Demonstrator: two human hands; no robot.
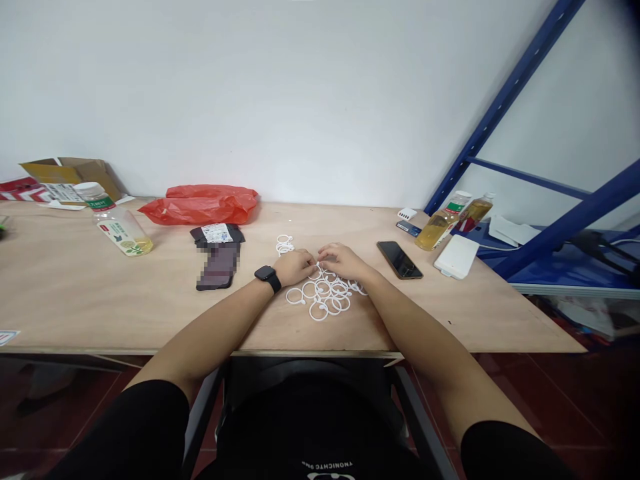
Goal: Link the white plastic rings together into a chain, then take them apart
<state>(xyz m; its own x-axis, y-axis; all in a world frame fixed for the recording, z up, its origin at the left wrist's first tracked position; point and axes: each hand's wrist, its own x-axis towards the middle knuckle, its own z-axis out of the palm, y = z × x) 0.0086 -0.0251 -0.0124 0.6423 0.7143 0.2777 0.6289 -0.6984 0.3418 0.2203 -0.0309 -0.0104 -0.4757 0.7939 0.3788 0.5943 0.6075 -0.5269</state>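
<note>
Handling white rings (331, 291) at mid-table, head view: the pile lies flat on the wooden table (150, 313), just in front of the person and under and between the hands. Left hand (295, 268) and right hand (346, 261) come together at its far edge, fingertips nearly meeting over a ring there. Fingers of both are curled to a narrow gap; cannot tell whether either actually pinches that ring. To do this well, I'd say: light thumb-and-finger pinch on one ring at a time, lift it clear so linked neighbors don't drag, forearms off the pile. Counts: rings overlap too much for an exact number, over ten in the pile, plus a small stack (284, 247) of at least three just beyond the left hand. Two hands, one watch (267, 273) on the left wrist. One red bag (205, 205), one dark packet (219, 233), one phone (400, 260), one white case (457, 256), one cardboard box (95, 176). Bottles, three: one at left (120, 227), two at right (441, 225).
</note>
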